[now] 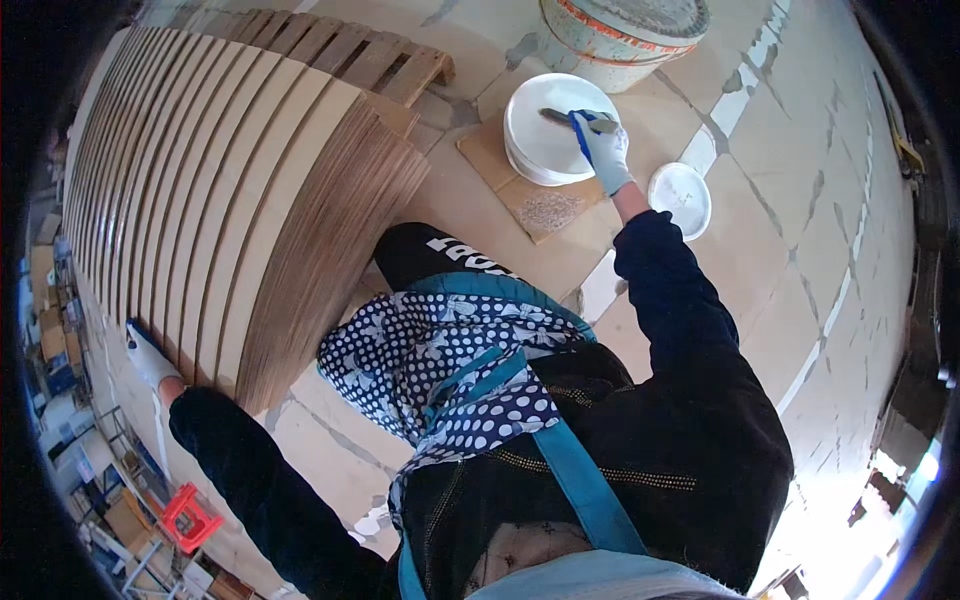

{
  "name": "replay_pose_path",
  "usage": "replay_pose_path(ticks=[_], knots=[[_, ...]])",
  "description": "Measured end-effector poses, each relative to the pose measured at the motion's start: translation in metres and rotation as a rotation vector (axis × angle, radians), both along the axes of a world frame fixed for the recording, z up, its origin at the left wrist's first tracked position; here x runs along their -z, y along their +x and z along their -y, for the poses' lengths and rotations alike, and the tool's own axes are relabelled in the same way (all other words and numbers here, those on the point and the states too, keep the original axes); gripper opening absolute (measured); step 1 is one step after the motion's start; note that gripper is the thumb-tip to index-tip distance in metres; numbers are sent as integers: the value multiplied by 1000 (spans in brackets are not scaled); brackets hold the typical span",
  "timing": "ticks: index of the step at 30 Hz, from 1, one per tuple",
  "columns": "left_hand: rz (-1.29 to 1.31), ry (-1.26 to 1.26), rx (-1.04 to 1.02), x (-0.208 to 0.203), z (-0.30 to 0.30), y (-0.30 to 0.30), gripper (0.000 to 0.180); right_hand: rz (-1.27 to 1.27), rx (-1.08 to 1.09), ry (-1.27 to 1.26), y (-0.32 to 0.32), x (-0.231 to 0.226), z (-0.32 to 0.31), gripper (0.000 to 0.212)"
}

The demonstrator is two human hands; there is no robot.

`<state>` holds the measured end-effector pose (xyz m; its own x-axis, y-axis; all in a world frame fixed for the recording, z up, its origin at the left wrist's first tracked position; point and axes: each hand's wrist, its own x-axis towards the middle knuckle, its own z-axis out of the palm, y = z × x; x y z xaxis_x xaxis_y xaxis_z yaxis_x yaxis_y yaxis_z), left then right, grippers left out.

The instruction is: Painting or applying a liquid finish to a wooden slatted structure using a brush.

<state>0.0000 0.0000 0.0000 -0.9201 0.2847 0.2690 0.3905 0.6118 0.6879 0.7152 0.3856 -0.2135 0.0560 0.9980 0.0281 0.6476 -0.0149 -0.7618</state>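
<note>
My right hand [605, 152], in a white glove with blue fingertips, is closed round a paintbrush [553, 116]. The brush's dark end is over the open white bucket [512, 140], which holds something white. To my left, a stack of thin boards [215, 200] is fanned out in steps, with brown edges and pale strips of face showing. At the stack's near left edge is my left hand [148, 360], gloved alike, with fingers stretched out along the boards. It appears to hold nothing, though its fingers show only in part.
Under the bucket lies a stained cardboard sheet [540, 205]. A round white lid [681, 198] is to its right, and a larger, smeared pail [600, 55] stands behind. A wooden pallet [400, 65] sits beyond the boards. A red plastic stool-like object [190, 517] is at lower left.
</note>
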Motion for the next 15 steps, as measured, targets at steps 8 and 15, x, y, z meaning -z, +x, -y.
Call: replay_pose_path(ticks=[8, 15], knots=[[-176, -258, -27, -14, 17, -3, 57, 154, -218, 176, -13, 37, 3, 26], [-45, -190, -94, -17, 4, 11, 58, 191, -225, 265, -5, 52, 0, 23]])
